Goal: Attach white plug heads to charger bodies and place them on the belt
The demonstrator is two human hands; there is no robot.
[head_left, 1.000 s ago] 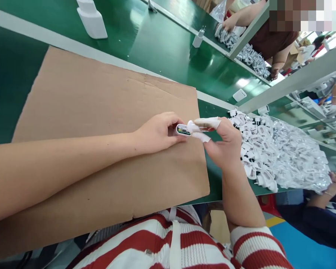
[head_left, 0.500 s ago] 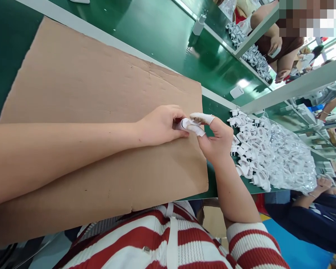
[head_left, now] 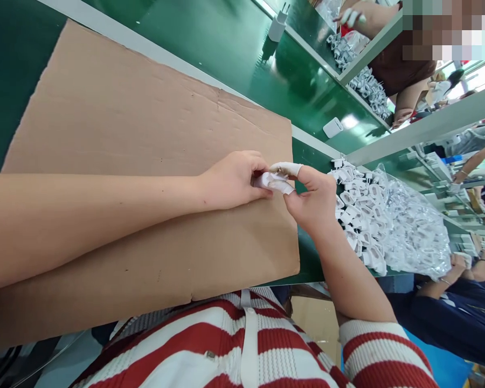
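Observation:
My left hand (head_left: 238, 180) is closed around a small white charger piece (head_left: 261, 182), its fingers and thumb hiding most of it. From the right, my right hand (head_left: 309, 196) pinches the piece's near end. White covers wrap the thumb and forefinger of that hand, and they hide the end they press on. Both hands are above the right part of a brown cardboard sheet (head_left: 145, 124).
Right of my hands lies a heap of white plug housings (head_left: 359, 210), beside a clear plastic bag (head_left: 418, 226) of more. Beyond a pale rail, a green conveyor belt (head_left: 226, 48) carries a charger with pins (head_left: 278, 26) and a white block (head_left: 333, 127). Co-workers sit across and to the right.
The chargers on the green belt have shifted up and left. My right fingers have slid slightly left over the piece's end; my left hand keeps its hold. A co-worker's hand across the belt has moved.

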